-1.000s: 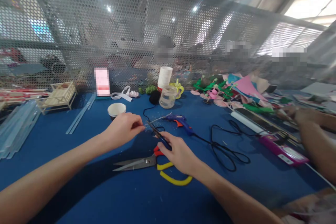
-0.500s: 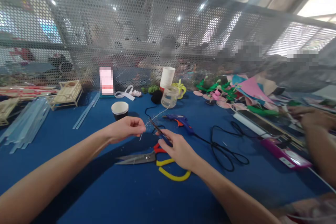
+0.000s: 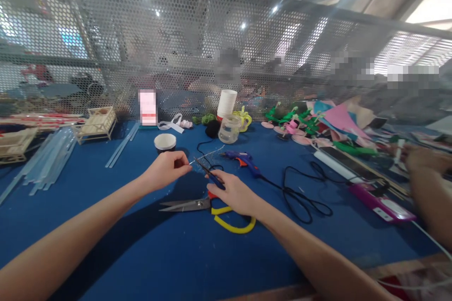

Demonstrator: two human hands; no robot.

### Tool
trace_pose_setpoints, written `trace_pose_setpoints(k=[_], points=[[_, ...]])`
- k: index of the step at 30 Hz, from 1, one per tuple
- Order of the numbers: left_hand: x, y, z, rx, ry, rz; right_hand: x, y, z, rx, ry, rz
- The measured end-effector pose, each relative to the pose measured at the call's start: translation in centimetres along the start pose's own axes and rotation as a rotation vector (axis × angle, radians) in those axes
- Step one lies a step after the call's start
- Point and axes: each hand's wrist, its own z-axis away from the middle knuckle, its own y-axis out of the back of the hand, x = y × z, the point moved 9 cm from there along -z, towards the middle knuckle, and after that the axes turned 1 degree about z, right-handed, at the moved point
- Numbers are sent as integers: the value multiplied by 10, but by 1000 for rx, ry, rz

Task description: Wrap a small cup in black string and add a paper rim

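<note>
The large steel scissors with yellow loop handles (image 3: 183,205) lay flat on the blue table top (image 3: 141,254), blades pointing left. Over their handles, the right hand (image 3: 235,193) was curled shut around small blue-handled snips (image 3: 211,178), whose dark tips pointed up and to the left. Whether the blades were parted could not be told. Beyond the scissors' blades, raised off the table, the left hand (image 3: 167,169) was closed in a pinch, with thumb and forefinger gripping a thin pale strand (image 3: 208,155). The strand ran rightward from the fingers and passed just by the snips' tips. Farther back from the scissors stood a white paper cup with a dark band (image 3: 165,142) and a clear plastic jar (image 3: 229,128). A blue glue gun with an orange trigger (image 3: 242,159) lay behind the scissors' handles, and its black cord (image 3: 300,195) looped to their right. Well to the right of the scissors, another person's hand (image 3: 422,160) rested at the table's far side, blurred.
</note>
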Motion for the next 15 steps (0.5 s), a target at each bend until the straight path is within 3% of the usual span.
trace_pose_setpoints(k=[9, 15], points=[[1, 6, -1, 8, -6, 101, -9, 4, -6, -19, -12, -90], [0, 1, 0, -119, 44, 352, -1, -3, -1, -27, -38, -256]])
